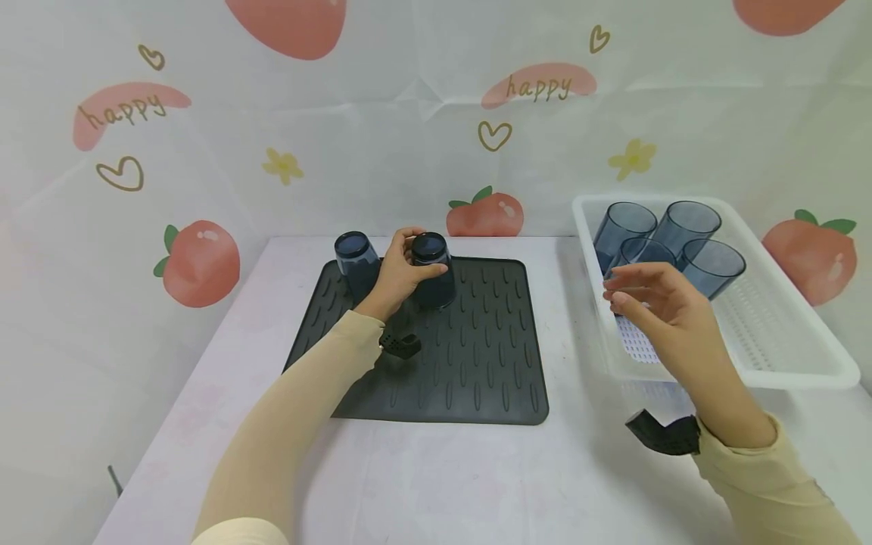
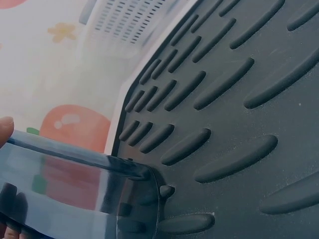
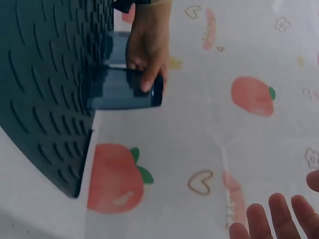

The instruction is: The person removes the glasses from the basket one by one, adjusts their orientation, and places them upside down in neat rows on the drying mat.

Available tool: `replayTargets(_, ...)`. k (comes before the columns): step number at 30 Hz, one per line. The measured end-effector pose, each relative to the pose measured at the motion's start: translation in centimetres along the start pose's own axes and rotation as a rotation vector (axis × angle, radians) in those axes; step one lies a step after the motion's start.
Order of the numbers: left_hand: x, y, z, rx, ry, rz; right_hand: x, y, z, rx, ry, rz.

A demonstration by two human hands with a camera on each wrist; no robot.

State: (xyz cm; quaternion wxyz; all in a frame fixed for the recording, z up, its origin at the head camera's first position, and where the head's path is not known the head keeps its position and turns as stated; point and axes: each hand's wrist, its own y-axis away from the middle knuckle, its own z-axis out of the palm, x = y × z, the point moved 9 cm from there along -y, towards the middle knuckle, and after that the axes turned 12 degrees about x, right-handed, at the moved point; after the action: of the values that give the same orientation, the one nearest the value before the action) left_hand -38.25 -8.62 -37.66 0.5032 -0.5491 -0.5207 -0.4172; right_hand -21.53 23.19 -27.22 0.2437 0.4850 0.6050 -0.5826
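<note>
My left hand [image 1: 407,265] grips an upside-down dark blue tumbler [image 1: 436,286] standing at the back of a black ribbed mat [image 1: 477,356]. A second upside-down tumbler [image 1: 357,265] stands just left of it. The left wrist view shows the held tumbler [image 2: 75,194] close up, its rim on the mat [image 2: 239,99]. In the right wrist view, the left hand [image 3: 149,45] wraps the tumbler [image 3: 119,89]. My right hand [image 1: 633,295] hovers with relaxed, spread fingers [image 3: 279,219] over the near left side of a white basket [image 1: 783,356], holding nothing.
Several blue tumblers [image 1: 688,223] stand mouth-up at the back of the basket. The basket's perforated front part is bare. A strawberry-print backdrop [image 1: 204,261] closes off the white table behind and at the left. A black strap sits on each wrist.
</note>
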Motion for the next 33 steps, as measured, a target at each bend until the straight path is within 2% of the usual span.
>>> replayTargets(5,0.1,0.0,0.0,0.000,-0.007,-0.001,0.4,-1.4,-2.1,0.112,-0.286,0.043)
replayTargets(14,0.1,0.1,0.0,0.003,-0.014,-0.010,1.4,-3.5,-5.5,0.377,-0.464,0.084)
replayTargets(18,0.1,0.1,0.0,-0.001,-0.012,-0.014,1.5,-4.1,-6.3,0.424,-0.481,0.094)
replayTargets(25,0.1,0.1,0.0,-0.001,-0.008,-0.016,2.5,-5.3,-7.5,0.482,-0.415,0.149)
replayTargets(33,0.2,0.1,0.1,-0.001,-0.011,-0.012,3.3,-7.2,-8.6,0.481,-0.307,0.189)
